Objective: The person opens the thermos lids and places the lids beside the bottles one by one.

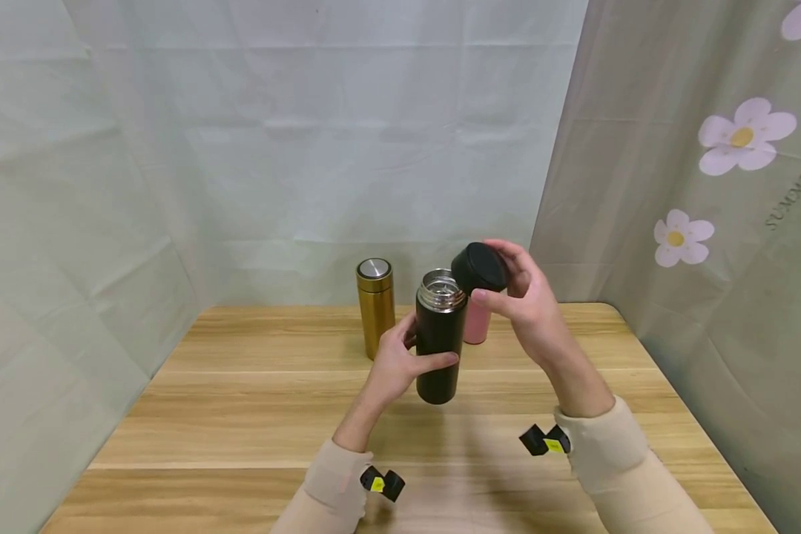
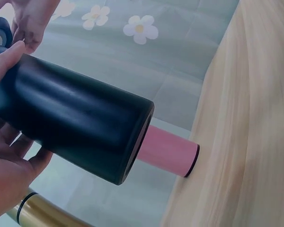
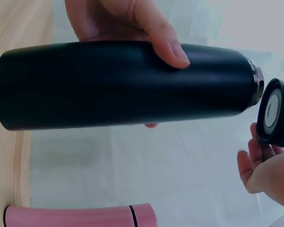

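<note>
A black thermos (image 1: pixel 439 334) is held upright above the table by my left hand (image 1: pixel 399 361), its thumb across the front and its fingers around the back. The steel threaded mouth (image 1: pixel 442 291) of the thermos is uncovered. My right hand (image 1: pixel 530 300) grips the black lid (image 1: pixel 480 268), tilted, just right of the mouth and slightly above it. In the right wrist view the pale inner face of the lid (image 3: pixel 272 109) is turned toward the thermos neck (image 3: pixel 257 85).
A gold thermos (image 1: pixel 376 311) with a silver-topped lid stands left of the black one. Behind the black thermos stands a pink thermos (image 1: pixel 477 323), partly hidden. The wooden table (image 1: pixel 240 415) meets hanging cloth (image 1: pixel 347 148) at the back and sides.
</note>
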A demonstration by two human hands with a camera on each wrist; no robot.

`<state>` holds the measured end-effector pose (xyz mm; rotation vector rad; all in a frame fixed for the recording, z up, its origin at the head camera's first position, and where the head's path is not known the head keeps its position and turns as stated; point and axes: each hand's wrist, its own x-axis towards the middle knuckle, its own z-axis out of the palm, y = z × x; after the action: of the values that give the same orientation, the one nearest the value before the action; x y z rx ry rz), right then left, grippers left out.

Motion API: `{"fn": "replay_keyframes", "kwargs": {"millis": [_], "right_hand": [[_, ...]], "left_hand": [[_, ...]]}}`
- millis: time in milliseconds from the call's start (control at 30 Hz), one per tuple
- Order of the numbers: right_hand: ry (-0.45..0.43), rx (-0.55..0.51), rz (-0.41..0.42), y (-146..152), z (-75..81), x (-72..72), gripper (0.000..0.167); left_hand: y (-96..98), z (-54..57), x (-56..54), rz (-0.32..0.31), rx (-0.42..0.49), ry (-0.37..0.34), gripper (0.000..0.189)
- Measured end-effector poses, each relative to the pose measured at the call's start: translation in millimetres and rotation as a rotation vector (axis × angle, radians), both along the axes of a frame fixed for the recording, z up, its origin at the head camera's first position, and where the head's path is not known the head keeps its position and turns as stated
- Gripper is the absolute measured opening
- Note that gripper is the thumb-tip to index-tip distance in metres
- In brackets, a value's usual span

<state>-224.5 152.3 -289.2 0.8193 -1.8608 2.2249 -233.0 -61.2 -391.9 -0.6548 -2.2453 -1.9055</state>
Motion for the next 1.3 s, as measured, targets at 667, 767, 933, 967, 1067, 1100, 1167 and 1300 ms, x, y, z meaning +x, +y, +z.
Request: {"fn": "replay_keyframes", "kwargs": {"millis": [667,767,933,967,1067,1100,1167,1300], "right_hand": [[-0.001,0.018,0.04,13,-1.1,-2.0,0.07],[0.003,0.022,0.034,14,-2.3,-1.8,0.071],[0.026,0.03,0.023,17,-3.4,-1.7,0.072],[0.034,0.032,0.02,18,-3.4,-1.8,0.072],[0.057,0.045,0.004,19,-3.8,-1.7,0.069],[0.063,0.052,-0.002,20,-4.0,-1.6,0.068],[0.069,0.07,-0.018,22,-4.4,-1.3,0.064],[0.077,0.125,-0.051,25,-4.8,-0.8,0.058]], "left_hand": [[-4.5,2.8,-0.6,0.024,0.008,-0.024,0.07],[-5.0,2.4,-1.1,0.02,0.014,-0.022,0.07],[-4.5,2.3,-1.0,0.015,0.02,-0.021,0.069],[-4.4,2.6,-0.7,0.016,0.021,-0.021,0.069],[-4.0,3.2,-0.5,0.015,0.023,-0.018,0.069],[-4.0,3.4,-0.4,0.014,0.024,-0.013,0.069],[-4.0,3.2,-0.6,0.014,0.023,-0.009,0.07],[-4.0,2.4,-1.2,0.013,0.021,-0.009,0.071]]}}
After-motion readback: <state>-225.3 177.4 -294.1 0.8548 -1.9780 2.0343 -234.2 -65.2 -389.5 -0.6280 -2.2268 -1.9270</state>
